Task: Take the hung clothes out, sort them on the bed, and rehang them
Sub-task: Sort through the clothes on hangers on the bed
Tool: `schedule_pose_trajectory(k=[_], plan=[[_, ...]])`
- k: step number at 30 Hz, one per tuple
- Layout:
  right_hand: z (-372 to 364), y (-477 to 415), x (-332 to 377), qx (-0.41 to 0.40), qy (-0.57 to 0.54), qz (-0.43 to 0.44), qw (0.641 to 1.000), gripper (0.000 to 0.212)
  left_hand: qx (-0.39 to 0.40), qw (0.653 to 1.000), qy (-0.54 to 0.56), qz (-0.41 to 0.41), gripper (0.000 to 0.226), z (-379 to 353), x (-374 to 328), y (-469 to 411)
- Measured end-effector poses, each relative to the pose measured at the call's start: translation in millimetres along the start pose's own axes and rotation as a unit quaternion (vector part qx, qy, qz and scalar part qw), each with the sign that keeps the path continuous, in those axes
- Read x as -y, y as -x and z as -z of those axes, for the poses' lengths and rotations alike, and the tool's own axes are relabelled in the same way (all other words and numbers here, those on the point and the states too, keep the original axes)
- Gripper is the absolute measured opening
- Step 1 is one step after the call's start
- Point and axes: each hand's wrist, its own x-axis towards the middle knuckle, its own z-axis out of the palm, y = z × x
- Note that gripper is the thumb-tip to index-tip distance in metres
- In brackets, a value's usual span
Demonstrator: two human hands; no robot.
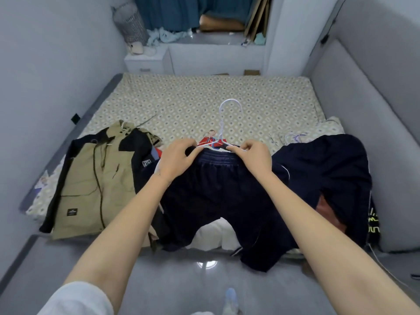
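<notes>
Dark navy trousers (218, 196) with an elastic waistband lie at the near end of the bed (204, 98), legs hanging over its edge. A white wire hanger (228, 119) sits at the waistband, hook pointing away from me. My left hand (176, 159) pinches the hanger's left arm together with the waistband. My right hand (255, 155) pinches the right arm the same way. A red garment (210, 139) peeks out behind the waistband.
A tan and black jacket (91, 185) lies at the left on its own hanger. A heap of dark clothes (325, 176) fills the right side. White fabric (213, 235) shows under the trousers. A padded headboard (363, 110) runs along the right; a nightstand (147, 60) stands beyond the bed.
</notes>
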Motion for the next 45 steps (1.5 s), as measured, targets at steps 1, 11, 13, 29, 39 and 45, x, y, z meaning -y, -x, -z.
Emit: schedule_pose_trajectory(k=[1,11,13,29,39,45], plan=[[2.5,8.2,2.2,-0.009,-0.003,0.001,1.0,0.059,-0.006,1.0,0.005,0.002,0.032,5.8,-4.6,5.5],[18.6,108.5,24.5,-0.044,0.011,-0.011,0.999,0.052,-0.032,0.999,0.04,0.009,0.025,39.0,-25.3,81.4],[23.3,125.5,27.6,-0.04,0.027,-0.011,0.999,0.053,-0.023,0.998,0.057,0.018,0.023,40.0,-29.4,95.1],[130.5,152.1,-24.1,-0.04,0.082,-0.05,0.995,0.06,0.016,0.992,0.129,0.002,0.02,6.9,-132.3,91.8],[251.9,109.2,-96.1,-0.068,0.12,-0.059,0.989,0.055,0.041,0.983,0.181,0.003,0.025,-86.1,-248.3,22.4],[306.7,74.9,-145.5,-0.085,0.159,-0.05,0.982,0.059,0.043,0.974,0.222,0.001,0.024,-144.6,-303.2,-6.9]])
